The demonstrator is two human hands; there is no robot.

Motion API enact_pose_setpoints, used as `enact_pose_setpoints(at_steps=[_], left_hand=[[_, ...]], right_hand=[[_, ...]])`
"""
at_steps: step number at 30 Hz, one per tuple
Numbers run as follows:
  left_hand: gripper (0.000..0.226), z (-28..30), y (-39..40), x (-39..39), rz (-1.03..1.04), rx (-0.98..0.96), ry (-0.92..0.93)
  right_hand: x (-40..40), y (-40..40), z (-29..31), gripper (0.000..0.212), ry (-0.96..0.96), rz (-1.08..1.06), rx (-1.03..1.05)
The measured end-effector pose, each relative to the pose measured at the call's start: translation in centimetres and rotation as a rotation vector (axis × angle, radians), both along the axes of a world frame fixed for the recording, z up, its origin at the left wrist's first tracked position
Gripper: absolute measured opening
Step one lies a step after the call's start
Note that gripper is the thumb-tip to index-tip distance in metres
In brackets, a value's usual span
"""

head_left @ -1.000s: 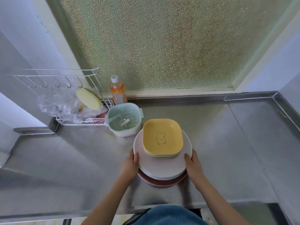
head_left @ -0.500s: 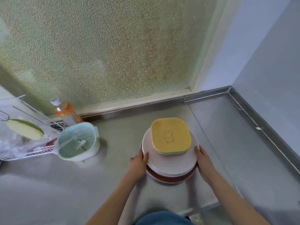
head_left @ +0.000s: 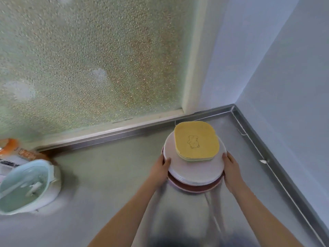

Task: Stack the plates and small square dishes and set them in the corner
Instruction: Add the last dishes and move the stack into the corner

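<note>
Prob. home kitchen: steel counter (head_left: 106, 175) w/ raised edge, frosted window (head_left: 89, 59), blurry colander (head_left: 26, 186).

I am reaching both bare forearms forward from the bottom edge, angling them in toward each other. My left hand (head_left: 161, 169) is gripping the left rim of the stack (head_left: 194, 171), thumb lying over the top edge and fingers tucked underneath. My right hand (head_left: 231, 171) is mirroring it on the right rim, thumb on top, wrist straight.
</note>
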State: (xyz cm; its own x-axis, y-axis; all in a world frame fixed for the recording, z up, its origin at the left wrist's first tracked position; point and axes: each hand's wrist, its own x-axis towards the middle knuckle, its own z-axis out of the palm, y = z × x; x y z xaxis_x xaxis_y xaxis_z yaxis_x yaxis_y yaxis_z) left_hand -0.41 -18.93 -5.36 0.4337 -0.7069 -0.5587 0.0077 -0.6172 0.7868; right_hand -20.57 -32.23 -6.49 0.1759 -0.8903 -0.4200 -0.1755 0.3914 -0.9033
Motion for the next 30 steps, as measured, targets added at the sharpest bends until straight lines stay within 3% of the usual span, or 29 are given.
enact_pose_setpoints(at_steps=[3, 8, 16, 23, 30], left_hand=[[0.041, 0.8, -4.4, -1.5, 0.029, -0.024, 0.034], [0.031, 0.6, -10.0, -3.6, 0.129, -0.048, 0.173], [0.032, 0.5, -15.6, -6.2, 0.215, -0.031, 0.240], [0.029, 0.3, -17.3, -6.8, 0.237, -0.013, 0.167], [0.034, 0.2, -17.6, -6.8, 0.258, 0.002, 0.212]], right_hand=[[-1.2, -4.6, 0.0, 0.035, 0.004, -0.010, 0.002], [-2.2, -10.8, -0.2, 0.038, 0.052, -0.008, -0.026], [-3.3, -15.4, 1.1, 0.041, 0.167, -0.115, -0.139], [-3.6, -16.1, 0.5, 0.045, 0.245, -0.101, -0.191], [-2.2, -17.0, 0.5, 0.045, 0.357, -0.135, -0.145]])
